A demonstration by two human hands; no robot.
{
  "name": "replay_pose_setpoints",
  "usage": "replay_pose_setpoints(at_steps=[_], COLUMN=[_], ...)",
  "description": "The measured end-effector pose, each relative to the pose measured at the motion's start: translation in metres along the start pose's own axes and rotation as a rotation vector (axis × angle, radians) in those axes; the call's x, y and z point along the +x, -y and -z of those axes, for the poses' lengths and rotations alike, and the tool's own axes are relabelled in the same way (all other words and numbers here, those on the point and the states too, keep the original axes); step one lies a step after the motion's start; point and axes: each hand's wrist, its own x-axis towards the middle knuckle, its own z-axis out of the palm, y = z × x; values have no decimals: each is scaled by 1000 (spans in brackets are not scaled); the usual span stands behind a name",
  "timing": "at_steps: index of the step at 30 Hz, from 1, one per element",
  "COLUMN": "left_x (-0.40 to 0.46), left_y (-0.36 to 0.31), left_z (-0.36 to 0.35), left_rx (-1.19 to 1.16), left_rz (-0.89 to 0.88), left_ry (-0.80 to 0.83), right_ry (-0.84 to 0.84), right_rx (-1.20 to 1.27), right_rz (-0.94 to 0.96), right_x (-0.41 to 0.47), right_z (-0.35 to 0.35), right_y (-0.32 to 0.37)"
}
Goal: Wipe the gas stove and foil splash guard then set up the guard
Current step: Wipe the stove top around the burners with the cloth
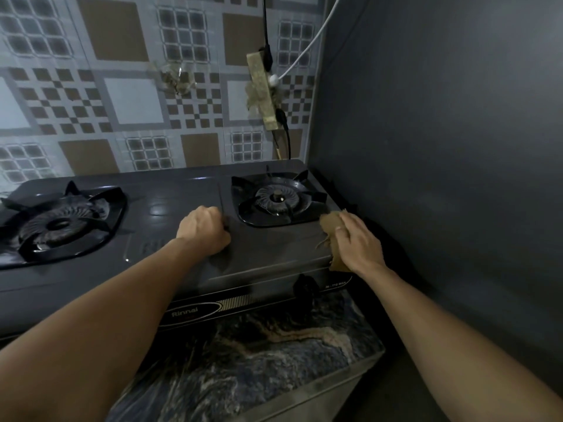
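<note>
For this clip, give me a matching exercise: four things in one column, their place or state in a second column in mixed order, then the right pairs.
Things:
1. left hand
2. right hand
3. cloth
4. power strip

Places or states:
A. hangs on the tiled wall above the stove, with cables plugged in
B. fingers curled, resting on the stove top between the two burners
C. brown, lying at the stove's right front corner
D. laid flat on top of the cloth

Pairs: 1-B, 2-D, 3-C, 4-A
</note>
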Motion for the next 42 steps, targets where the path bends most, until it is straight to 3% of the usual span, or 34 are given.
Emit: replay_pose_setpoints(at_steps=[4, 7, 13, 17, 22, 27, 36, 42], left_x=[1, 1, 3, -5, -21, -44, -107, -153], left_y=[0, 0, 9, 20, 79, 153, 253, 330], left_z=[-1, -1, 3, 13, 38, 61, 89, 93], left_rx=[2, -1, -61, -44, 1, 61, -123, -274], left_rz=[-11, -1, -9, -18, 2, 126, 424, 743], left_ry=[18, 41, 153, 229, 43, -103, -361, -353], right_ry=[-242, -285, -54, 115, 123, 207, 320, 361], right_rx=[269, 30, -313, -412, -453, -364, -313, -312], right_rz=[-83, 1, 387, 517, 406, 589, 879, 995], right_x=[-34, -52, -70, -51, -47, -68, -121, -145], right_z=[-21, -34, -56, -50, -48, -80, -151, -190], right_y=[2, 10, 73, 88, 104, 161, 302, 378])
